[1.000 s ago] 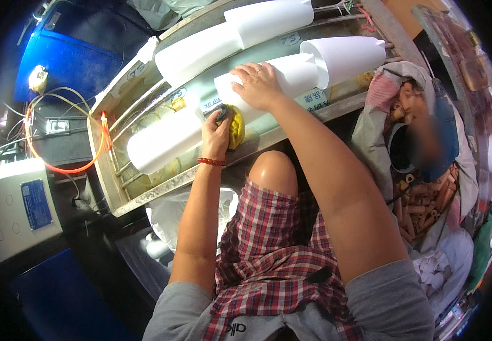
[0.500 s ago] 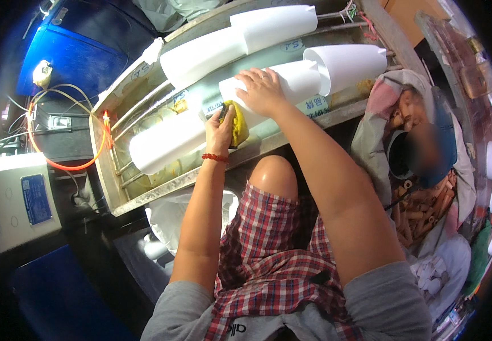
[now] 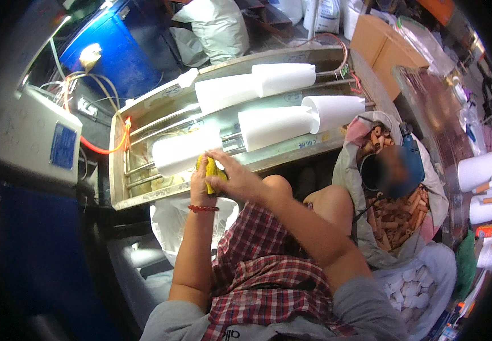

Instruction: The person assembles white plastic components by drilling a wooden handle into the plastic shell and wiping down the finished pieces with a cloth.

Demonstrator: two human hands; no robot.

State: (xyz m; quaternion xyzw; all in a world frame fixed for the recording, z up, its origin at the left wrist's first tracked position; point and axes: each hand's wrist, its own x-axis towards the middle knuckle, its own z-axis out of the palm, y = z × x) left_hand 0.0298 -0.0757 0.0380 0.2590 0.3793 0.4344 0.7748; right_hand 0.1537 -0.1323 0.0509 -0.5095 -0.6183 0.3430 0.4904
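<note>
In my left hand (image 3: 202, 184) is a small yellow object (image 3: 215, 170), mostly covered by fingers, so its kind is unclear. My right hand (image 3: 239, 179) meets it from the right, thumb and fingertips around the yellow object. Just beyond both hands, a white roll (image 3: 180, 152) lies on metal rods at the front left of a long trough frame (image 3: 280, 156). Right of it, along the same rods, sit another white roll (image 3: 277, 126) and a flared white roll (image 3: 339, 111). Two more, a white roll (image 3: 227, 92) and a smaller white roll (image 3: 284, 78), rest on the rear rods.
At my right stands a cloth sack (image 3: 345, 182) of brown tubes (image 3: 393, 219), a dark blue container on top. Below it, a clear bag (image 3: 410, 290) holds white pieces. A grey machine box (image 3: 47, 136) is at left, a white bag (image 3: 169, 227) under the trough, a cardboard box (image 3: 385, 48) behind.
My right hand has left the white roll at the middle and come over to my left hand. Both hands are nearer my body. The view has shifted, showing more of the background.
</note>
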